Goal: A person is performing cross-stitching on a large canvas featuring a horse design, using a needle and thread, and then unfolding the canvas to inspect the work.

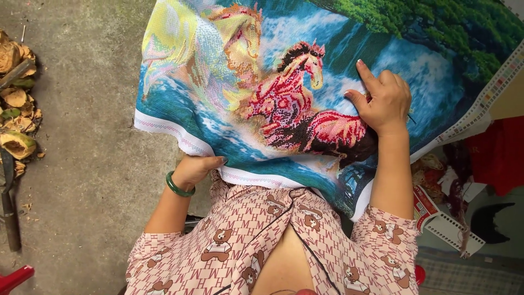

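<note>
A large embroidery canvas (262, 65) printed with horses, blue water and green trees lies spread over my lap. My right hand (382, 98) rests on top of it beside the red horse (295, 104), thumb and forefinger pinched together on the cloth; a needle is too small to tell. My left hand (197, 168) grips the canvas by its white lower edge, fingers tucked underneath. A green bangle (177, 187) sits on that wrist. I wear a pink top (245, 246) with a bear print.
Bare concrete floor (82, 136) stretches to the left. Cut husk pieces (16, 109) and a dark tool (10, 207) lie at the far left edge. A red object (13, 277) shows at bottom left. Red cloth (499, 153) and a cardboard packet (436, 216) sit on the right.
</note>
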